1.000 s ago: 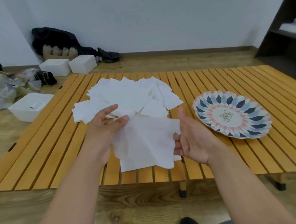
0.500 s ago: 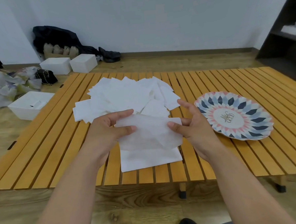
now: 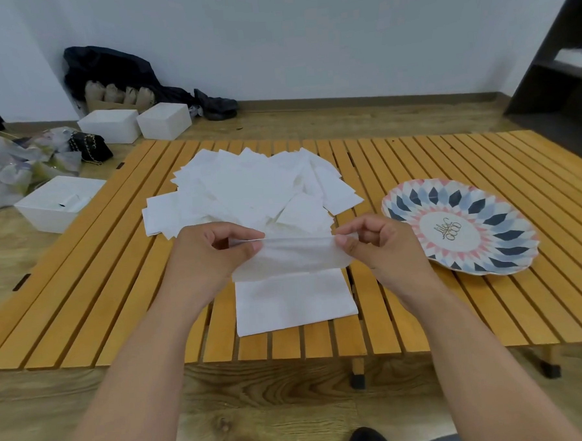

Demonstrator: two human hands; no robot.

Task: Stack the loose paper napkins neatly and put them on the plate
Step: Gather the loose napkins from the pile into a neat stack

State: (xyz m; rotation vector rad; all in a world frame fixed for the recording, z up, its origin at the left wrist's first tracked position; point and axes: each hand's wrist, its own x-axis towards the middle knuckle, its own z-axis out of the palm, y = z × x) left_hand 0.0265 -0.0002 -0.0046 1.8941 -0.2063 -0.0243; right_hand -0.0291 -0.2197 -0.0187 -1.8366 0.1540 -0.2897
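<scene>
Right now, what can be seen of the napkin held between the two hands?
The held napkin is thin white paper, translucent, stretched into a wide band. The left hand pinches its left end, the right hand its right end. Its lower edge hides the far edge of the flat napkin on the slatted table.

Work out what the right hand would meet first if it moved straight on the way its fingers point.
The right hand points leftwards along the held napkin, so it would probably meet the left hand pinching the other end, seemingly at similar depth.
</scene>
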